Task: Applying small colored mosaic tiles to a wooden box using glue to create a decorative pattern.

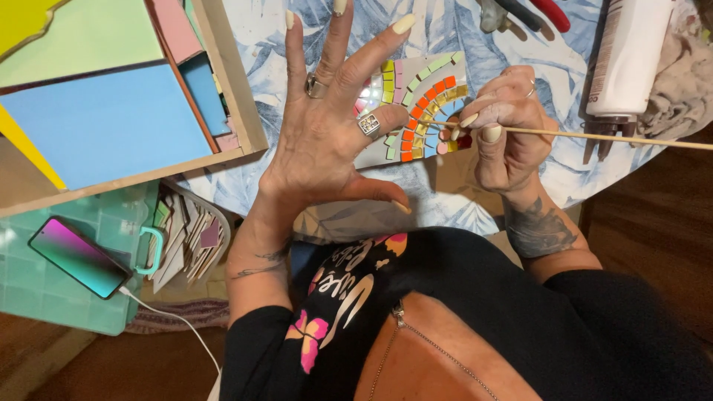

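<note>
Overhead, at a blue leaf-print cloth: left hand [327,126] spread wide, fingers splayed, holding nothing, just above the fan-shaped mosaic [423,104] of orange, yellow & green tiles. Right hand [505,126] pinches a thin wooden stick [594,136], tip touching the mosaic's lower edge. White bottle [627,56] nearby.

Thin wooden stick [594,136] level over colourful mosaic piece [423,104], perhaps touching.
</note>
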